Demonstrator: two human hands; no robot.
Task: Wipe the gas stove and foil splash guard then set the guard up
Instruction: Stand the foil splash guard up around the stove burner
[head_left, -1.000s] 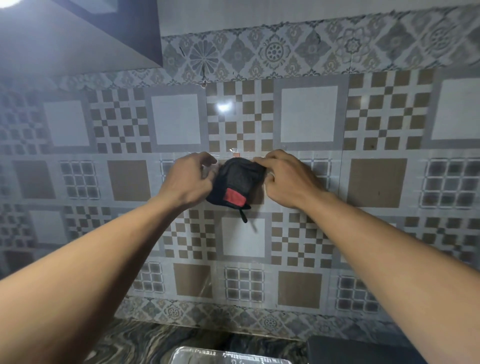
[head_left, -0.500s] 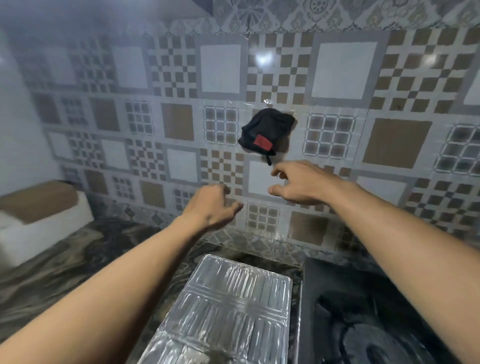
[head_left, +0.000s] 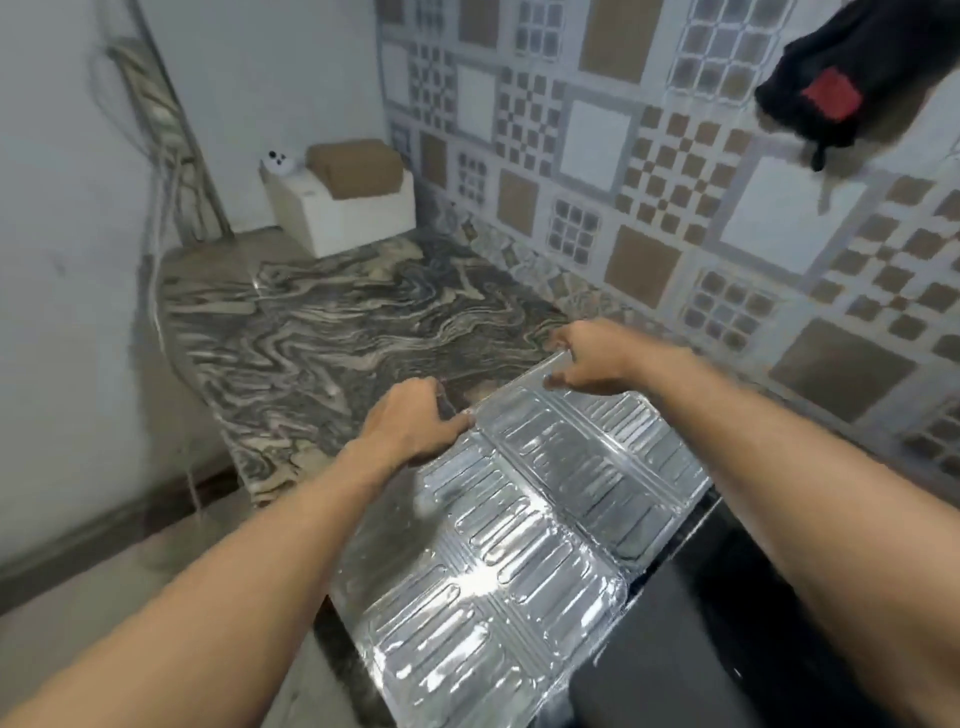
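Note:
The foil splash guard (head_left: 519, 525), a folded silver panel with ribbed embossing, lies flat on the marbled counter (head_left: 322, 332) just left of the black gas stove (head_left: 691, 649). My left hand (head_left: 410, 421) grips its far left edge, fingers curled on the rim. My right hand (head_left: 592, 353) holds the far corner nearer the tiled wall. A black cloth with a red patch (head_left: 852, 78) hangs on the wall at the upper right, apart from both hands.
A white box holding a brown cardboard box (head_left: 348, 202) stands in the far corner of the counter, with a small white device (head_left: 278, 161) on it. Patterned tiles (head_left: 623, 171) cover the back wall. The counter's curved edge drops to the floor at the left.
Both hands let go of the black cloth, which stays hung on the wall, then dropped to the foil guard and took hold of its far edge. My view swung down and left.

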